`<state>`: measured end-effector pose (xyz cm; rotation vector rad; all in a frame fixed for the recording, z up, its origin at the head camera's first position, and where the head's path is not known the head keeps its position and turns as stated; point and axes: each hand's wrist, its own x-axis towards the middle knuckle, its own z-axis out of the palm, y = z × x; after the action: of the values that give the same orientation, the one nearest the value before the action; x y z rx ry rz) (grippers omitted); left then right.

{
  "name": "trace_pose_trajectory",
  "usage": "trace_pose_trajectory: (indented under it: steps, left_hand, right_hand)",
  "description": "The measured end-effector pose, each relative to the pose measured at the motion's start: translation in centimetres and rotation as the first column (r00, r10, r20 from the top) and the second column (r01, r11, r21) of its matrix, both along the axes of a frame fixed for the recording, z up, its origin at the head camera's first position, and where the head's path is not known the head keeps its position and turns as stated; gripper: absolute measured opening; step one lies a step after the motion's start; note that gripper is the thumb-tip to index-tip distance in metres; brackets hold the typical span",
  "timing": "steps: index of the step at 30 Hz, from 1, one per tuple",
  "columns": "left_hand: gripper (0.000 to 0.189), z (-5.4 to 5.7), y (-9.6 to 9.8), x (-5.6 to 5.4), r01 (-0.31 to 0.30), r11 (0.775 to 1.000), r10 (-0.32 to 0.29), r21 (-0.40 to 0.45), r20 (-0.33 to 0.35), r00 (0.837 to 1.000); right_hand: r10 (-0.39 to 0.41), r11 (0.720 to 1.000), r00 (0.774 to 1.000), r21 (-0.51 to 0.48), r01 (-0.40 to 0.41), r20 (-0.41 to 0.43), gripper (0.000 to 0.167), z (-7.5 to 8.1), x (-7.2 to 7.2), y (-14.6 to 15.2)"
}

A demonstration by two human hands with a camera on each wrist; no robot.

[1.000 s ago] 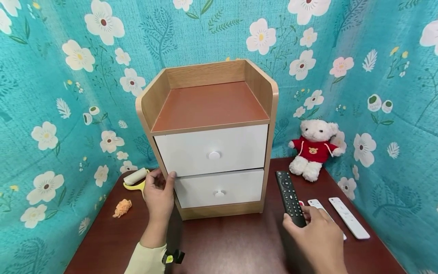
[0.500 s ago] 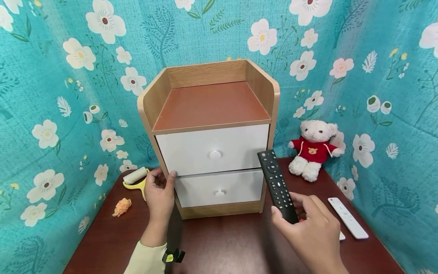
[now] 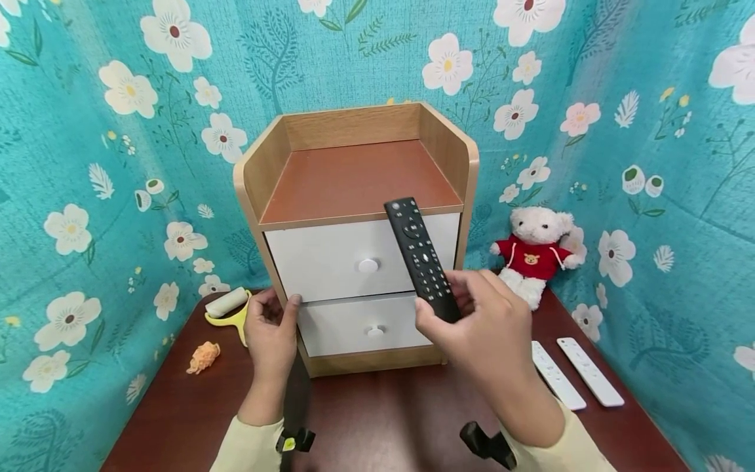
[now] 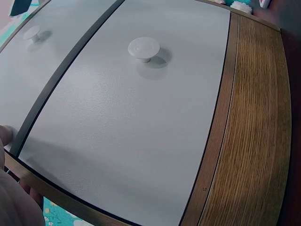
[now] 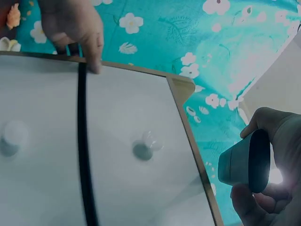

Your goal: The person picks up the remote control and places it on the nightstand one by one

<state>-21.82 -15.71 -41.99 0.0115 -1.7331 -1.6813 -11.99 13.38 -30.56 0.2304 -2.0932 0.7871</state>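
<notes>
A small wooden cabinet (image 3: 360,177) with two white drawers stands upright on the table. My left hand (image 3: 272,333) grips its left edge, thumb on the front near the gap between the drawers and fingers at the side. The upper drawer (image 3: 321,262) and lower drawer (image 3: 336,324) each carry a round white knob. My right hand (image 3: 486,328) holds a black remote control (image 3: 420,252) by its lower end, thumb on one side and fingers on the other. Tilted upward, the remote overlaps the upper drawer and shelf edge in the head view. The right wrist view shows the remote end-on.
Two white remotes, one nearer (image 3: 557,377) and one farther right (image 3: 590,372), lie on the dark red table (image 3: 377,419). Behind them sits a white teddy bear (image 3: 533,255) in a red top. At left are a yellow-handled roller (image 3: 229,305) and an orange crumpled item (image 3: 204,357).
My right hand has carried the black remote left and upward, from beside the cabinet to in front of its drawers. My left hand keeps its place on the cabinet's edge.
</notes>
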Motion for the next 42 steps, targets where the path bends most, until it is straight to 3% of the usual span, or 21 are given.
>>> trace_pose_trajectory:
  steps: [5, 11, 17, 23, 28, 35, 42]
  left_hand:
    - [0.040, -0.2, -0.2, 0.0, -0.001, 1.000, 0.001, -0.012, 0.011, 1.000]
    - [0.040, 0.0, -0.1, 0.0, -0.007, 1.000, 0.007, -0.017, 0.018, 1.000]
    - [0.039, 0.2, -0.1, -0.1, -0.011, 1.000, 0.011, -0.013, 0.027, 1.000]
    - [0.037, 0.2, -0.1, -0.1, -0.006, 1.000, 0.006, -0.001, 0.034, 0.999]
    - [0.039, 0.3, -0.1, 0.1, -0.010, 1.000, 0.010, -0.019, 0.036, 0.999]
    - [0.039, 0.4, 0.0, 0.1, -0.010, 1.000, 0.011, -0.019, 0.033, 0.999]
    - [0.039, 0.2, 0.0, 0.3, -0.033, 0.998, 0.036, -0.046, 0.070, 0.997]
  right_hand:
    - [0.061, 0.998, 0.994, -0.011, -0.060, 0.091, 0.042, 2.4, -1.3, -1.7]
    - [0.135, 0.991, 0.970, -0.028, -0.132, 0.201, 0.044, 5.8, -3.2, -3.6]
    - [0.158, 0.987, 0.953, -0.023, -0.158, 0.258, 0.046, 9.4, -5.9, -5.8]
    - [0.139, 0.987, 0.924, 0.032, -0.160, 0.356, 0.038, 12.2, -7.7, -8.2]
    - [0.120, 0.986, 0.906, 0.056, -0.156, 0.405, 0.039, 13.4, -9.2, -9.9]
    - [0.101, 0.986, 0.888, 0.071, -0.148, 0.449, 0.039, 13.6, -11.8, -11.5]
    - [0.040, 0.980, 0.858, 0.147, -0.133, 0.512, 0.042, 14.7, -13.1, -12.7]
